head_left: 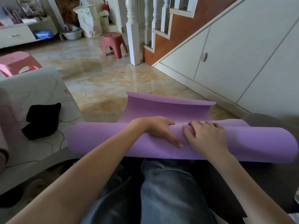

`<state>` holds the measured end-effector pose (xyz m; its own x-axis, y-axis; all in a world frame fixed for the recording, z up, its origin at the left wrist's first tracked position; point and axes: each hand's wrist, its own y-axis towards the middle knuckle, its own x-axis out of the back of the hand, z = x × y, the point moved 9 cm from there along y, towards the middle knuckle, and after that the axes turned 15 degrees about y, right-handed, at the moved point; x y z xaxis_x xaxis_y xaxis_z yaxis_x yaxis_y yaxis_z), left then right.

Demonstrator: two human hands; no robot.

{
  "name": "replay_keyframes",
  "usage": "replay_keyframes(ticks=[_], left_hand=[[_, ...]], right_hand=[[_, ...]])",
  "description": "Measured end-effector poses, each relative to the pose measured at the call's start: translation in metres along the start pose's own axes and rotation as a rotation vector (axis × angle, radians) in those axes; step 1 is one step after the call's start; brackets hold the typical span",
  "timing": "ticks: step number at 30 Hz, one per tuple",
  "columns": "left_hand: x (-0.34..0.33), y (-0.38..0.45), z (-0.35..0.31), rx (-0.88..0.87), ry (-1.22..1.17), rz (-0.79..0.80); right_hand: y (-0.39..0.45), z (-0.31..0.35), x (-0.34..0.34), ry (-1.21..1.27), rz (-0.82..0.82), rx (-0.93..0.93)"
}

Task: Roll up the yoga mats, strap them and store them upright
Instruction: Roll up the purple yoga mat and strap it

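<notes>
A purple yoga mat (100, 139) lies as a thick roll across my lap, running from left to right. A short loose flap of it (165, 109) still sticks out beyond the roll, with its far edge curling up over the floor. My left hand (159, 129) grips the top of the roll near its middle, thumb toward me and fingers curled over the far side. My right hand (206, 135) sits just to the right of it, fingers curled over the roll and a ring on one finger. No strap shows.
A pale sofa seat (37, 143) at the left carries a black cloth (42, 121). Glossy tiled floor (100, 75) spreads ahead. Two pink stools (113, 44) (16, 63) stand on it. White stair cabinets (226, 65) and a newel post (132, 38) rise at the right.
</notes>
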<state>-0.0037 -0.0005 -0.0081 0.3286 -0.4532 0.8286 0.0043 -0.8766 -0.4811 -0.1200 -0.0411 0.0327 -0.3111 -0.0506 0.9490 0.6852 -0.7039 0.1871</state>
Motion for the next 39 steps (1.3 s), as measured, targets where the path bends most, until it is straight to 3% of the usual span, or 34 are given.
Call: replay_keyframes(ticks=[4, 11, 14, 16, 19, 21, 26, 30, 32, 37, 39], left_hand=[[0.016, 0.0, 0.006, 0.008, 0.042, -0.131], [0.018, -0.023, -0.006, 0.006, 0.54, -0.555], [0.014, -0.02, -0.001, 0.049, 0.588, -0.576], [0.016, -0.015, 0.003, 0.084, 0.564, -0.536], [0.026, -0.008, 0.007, 0.08, 0.469, -0.524], [0.03, -0.003, 0.01, 0.07, 0.41, -0.498], [0.037, 0.013, 0.019, 0.06, 0.345, -0.43], [0.033, 0.024, 0.031, 0.056, 0.166, -0.24], [0.03, 0.029, 0.038, 0.078, 0.086, -0.183], [0.02, 0.008, 0.036, 0.142, 0.424, -0.458], [0.003, -0.001, 0.038, 0.153, 0.576, -0.46]], right_hand=[[0.024, -0.008, -0.005, 0.013, 0.096, -0.049], [0.069, -0.031, -0.034, 0.135, 0.441, -0.213], [0.08, -0.034, -0.044, 0.129, 0.513, -0.234], [0.084, -0.027, -0.034, 0.192, 0.386, -0.174], [0.066, 0.002, 0.008, 0.218, -0.092, 0.117], [0.038, 0.017, 0.009, 0.126, -0.24, 0.287], [0.031, 0.011, -0.018, 0.0, 0.053, 0.232], [0.043, 0.003, -0.029, -0.058, 0.544, 0.13], [0.047, 0.001, -0.036, -0.143, 0.705, 0.065], [0.066, 0.001, -0.045, -0.178, 0.64, 0.055], [0.071, 0.001, -0.049, -0.155, 0.649, 0.07]])
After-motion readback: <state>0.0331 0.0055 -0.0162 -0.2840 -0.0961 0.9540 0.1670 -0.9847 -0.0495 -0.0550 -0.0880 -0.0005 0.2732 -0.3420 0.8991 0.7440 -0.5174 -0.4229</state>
